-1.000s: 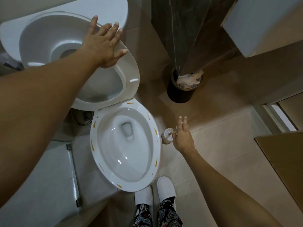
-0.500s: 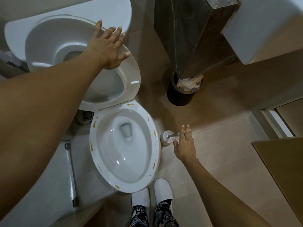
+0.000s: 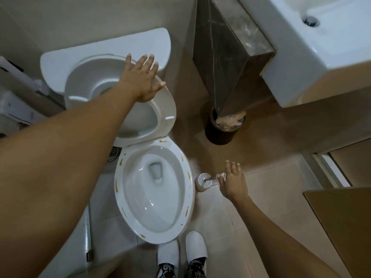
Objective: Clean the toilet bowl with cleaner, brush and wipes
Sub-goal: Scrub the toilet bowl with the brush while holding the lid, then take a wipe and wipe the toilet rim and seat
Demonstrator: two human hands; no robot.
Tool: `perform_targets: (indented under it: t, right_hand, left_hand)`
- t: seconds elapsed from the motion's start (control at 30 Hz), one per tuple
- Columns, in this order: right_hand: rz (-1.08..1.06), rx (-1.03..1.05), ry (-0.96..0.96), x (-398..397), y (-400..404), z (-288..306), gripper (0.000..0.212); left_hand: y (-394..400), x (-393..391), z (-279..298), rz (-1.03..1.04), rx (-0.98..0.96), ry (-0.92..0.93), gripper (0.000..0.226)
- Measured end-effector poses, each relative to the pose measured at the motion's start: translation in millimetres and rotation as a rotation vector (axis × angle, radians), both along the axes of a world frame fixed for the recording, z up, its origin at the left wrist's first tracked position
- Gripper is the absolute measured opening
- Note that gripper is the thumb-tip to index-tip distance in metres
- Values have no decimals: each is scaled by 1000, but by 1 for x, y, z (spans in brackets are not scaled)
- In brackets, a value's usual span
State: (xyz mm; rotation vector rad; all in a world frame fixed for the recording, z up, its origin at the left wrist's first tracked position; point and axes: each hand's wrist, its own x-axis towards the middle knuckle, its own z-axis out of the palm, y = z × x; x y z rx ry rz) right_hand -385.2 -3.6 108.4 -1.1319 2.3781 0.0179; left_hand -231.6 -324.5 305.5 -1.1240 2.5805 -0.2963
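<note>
The white toilet bowl [image 3: 154,199] stands open, with yellow-brown smears along its rim [image 3: 189,176]. The seat and lid [image 3: 165,109] are raised against the tank [image 3: 104,51]. My left hand [image 3: 141,80] rests on the upright seat with its fingers spread and straight. A white toilet brush holder [image 3: 200,182] sits on the floor right of the bowl, and the brush's metal handle [image 3: 211,178] sticks out toward my right hand [image 3: 233,182]. That hand hovers over the handle's end with straight, spread fingers and the thumb at the handle. No cleaner bottle or wipes show.
A dark round bin [image 3: 219,134] stuffed with paper stands behind the brush, under a dark marble column [image 3: 230,57]. A white sink [image 3: 321,53] overhangs the upper right. A brown panel [image 3: 345,227] fills the right edge. My white slippers [image 3: 195,247] are at the bowl's front.
My right hand has come down and nearer, its thumb now reaching the brush handle. The left hand stays on the raised seat. The view has tilted up, showing the sink.
</note>
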Motion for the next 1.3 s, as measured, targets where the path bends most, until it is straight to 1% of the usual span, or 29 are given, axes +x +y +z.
perform_targets:
  t: [0.13, 0.3, 0.53, 0.67, 0.8, 0.97, 1.07, 1.3]
  right_hand:
    - [61, 20, -16, -9, -26, 46, 66]
    - [141, 41, -34, -17, -75, 117, 66]
    - [257, -82, 39, -1, -133, 227, 65]
    - [342, -163, 63, 25, -154, 269, 64]
    - [454, -195, 52, 62, -166, 289, 63]
    - [607, -185, 18, 126, -156, 289, 61]
    - [703, -149, -12, 174, -148, 287, 63]
    - [927, -174, -41, 292, -119, 295, 62]
  left_hand:
    - [10, 8, 26, 64, 33, 54, 69]
    - [24, 24, 65, 191, 93, 125, 69]
    - [58, 62, 118, 314, 138, 228, 67]
    - [83, 101, 132, 431, 175, 305, 68]
    - [119, 152, 136, 578, 202, 352, 69]
    - [177, 230, 126, 775, 199, 409, 68]
    - [216, 277, 118, 894, 218, 424, 69]
    - [318, 370, 109, 1110, 201, 461, 69]
